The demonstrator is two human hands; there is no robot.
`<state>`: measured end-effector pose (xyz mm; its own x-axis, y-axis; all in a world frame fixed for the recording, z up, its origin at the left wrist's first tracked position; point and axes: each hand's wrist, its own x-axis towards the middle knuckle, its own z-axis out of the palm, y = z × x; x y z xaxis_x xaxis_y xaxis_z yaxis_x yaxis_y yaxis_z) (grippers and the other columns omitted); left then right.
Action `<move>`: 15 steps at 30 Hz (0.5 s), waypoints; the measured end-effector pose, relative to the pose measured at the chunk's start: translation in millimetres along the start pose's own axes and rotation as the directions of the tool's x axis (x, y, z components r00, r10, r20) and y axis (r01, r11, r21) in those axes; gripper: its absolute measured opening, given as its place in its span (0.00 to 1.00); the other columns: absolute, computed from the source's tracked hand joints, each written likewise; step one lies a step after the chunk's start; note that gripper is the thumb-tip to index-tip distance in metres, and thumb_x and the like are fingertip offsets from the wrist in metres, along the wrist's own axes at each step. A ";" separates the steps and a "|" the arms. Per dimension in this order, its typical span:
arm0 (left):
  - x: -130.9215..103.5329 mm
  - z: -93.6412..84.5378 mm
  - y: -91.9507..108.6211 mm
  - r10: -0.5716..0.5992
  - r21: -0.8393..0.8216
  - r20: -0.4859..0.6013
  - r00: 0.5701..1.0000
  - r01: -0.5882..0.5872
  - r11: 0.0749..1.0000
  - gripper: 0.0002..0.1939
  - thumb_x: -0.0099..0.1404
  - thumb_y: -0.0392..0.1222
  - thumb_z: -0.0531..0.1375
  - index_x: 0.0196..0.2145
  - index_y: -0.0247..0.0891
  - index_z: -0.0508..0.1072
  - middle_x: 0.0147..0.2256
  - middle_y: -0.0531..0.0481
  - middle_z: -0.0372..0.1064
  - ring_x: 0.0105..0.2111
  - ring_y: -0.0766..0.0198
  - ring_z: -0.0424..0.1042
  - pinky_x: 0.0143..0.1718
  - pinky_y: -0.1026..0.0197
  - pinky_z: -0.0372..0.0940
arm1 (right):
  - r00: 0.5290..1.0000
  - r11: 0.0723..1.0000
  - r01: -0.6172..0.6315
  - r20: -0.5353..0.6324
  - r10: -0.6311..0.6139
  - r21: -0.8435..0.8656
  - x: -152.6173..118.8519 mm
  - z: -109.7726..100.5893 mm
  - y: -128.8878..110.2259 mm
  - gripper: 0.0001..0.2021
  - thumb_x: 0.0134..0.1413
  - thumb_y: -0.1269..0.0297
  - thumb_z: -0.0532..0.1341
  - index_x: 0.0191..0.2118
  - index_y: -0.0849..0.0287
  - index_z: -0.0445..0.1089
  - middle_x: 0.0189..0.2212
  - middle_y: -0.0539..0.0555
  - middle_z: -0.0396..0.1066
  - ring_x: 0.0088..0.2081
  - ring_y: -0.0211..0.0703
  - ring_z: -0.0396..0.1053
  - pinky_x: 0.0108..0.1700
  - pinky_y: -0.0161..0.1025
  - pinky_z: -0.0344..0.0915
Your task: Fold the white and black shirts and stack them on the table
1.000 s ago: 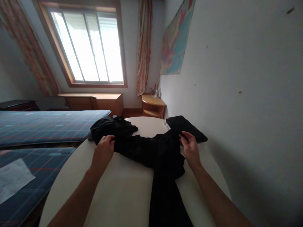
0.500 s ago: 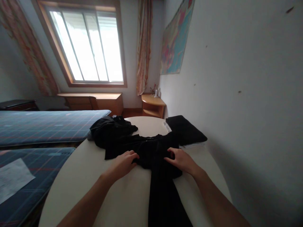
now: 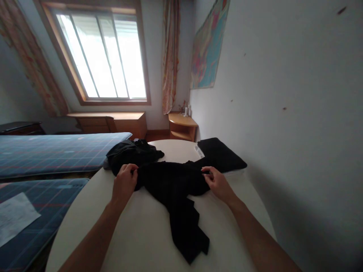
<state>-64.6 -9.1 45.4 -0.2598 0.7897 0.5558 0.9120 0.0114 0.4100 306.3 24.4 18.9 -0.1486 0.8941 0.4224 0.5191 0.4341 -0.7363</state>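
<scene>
A black long-sleeved garment [image 3: 172, 181] lies bunched across the round white table [image 3: 136, 230], with one part, seemingly a sleeve, trailing toward me. My left hand [image 3: 125, 180] is closed in a pinch on its left edge. On the right, my right hand [image 3: 217, 181] pinches the opposite edge between thumb and fingers. The cloth stretches between both hands. Just beyond my left hand sits a crumpled dark heap of clothing [image 3: 133, 151]. A neatly folded black garment [image 3: 222, 154] rests past my right hand, with something white under it.
Two plaid mattresses [image 3: 62, 151] stand left of the table, a paper sheet [image 3: 17, 217] on the nearer one. A white wall [image 3: 297, 158] runs close along the right. Behind are a wooden desk [image 3: 127, 120] and a corner shelf [image 3: 183, 121] below the window.
My left hand has moved left and slightly away from me, spreading the garment wider. My right hand has risen a little. The trailing cloth has drawn back from the near edge and folded.
</scene>
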 end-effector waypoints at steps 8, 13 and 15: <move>-19.4 8.2 18.9 0.034 0.019 0.506 0.862 -0.050 0.999 0.11 0.65 0.46 0.60 0.43 0.43 0.67 0.34 0.52 0.74 0.35 0.58 0.75 0.30 0.62 0.57 | 0.890 0.990 0.098 0.454 -0.041 -0.102 -12.1 -1.3 -11.5 0.12 0.49 0.71 0.64 0.42 0.56 0.72 0.66 0.60 0.55 0.61 0.52 0.63 0.61 0.48 0.60; -26.9 12.4 19.5 0.032 0.053 0.604 0.797 -0.080 0.995 0.12 0.63 0.37 0.61 0.45 0.42 0.65 0.37 0.51 0.76 0.37 0.58 0.76 0.31 0.62 0.57 | 0.917 0.978 0.126 0.395 -0.051 -0.165 -5.6 -0.3 -9.2 0.04 0.57 0.67 0.62 0.36 0.56 0.75 0.61 0.59 0.63 0.55 0.51 0.70 0.58 0.48 0.63; -27.0 14.8 18.2 0.051 0.019 0.609 0.792 -0.078 0.997 0.11 0.64 0.32 0.58 0.43 0.41 0.65 0.35 0.51 0.76 0.35 0.60 0.76 0.32 0.63 0.57 | 0.947 0.975 0.142 0.309 -0.084 -0.170 -1.8 -2.7 -9.8 0.07 0.59 0.65 0.60 0.38 0.55 0.76 0.54 0.57 0.70 0.51 0.48 0.72 0.55 0.46 0.65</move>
<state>-36.4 -21.1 27.2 0.0339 0.9992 0.0203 0.9352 -0.0389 0.3519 303.8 18.2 26.8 -0.4445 0.8446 0.2984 0.6285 0.5314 -0.5679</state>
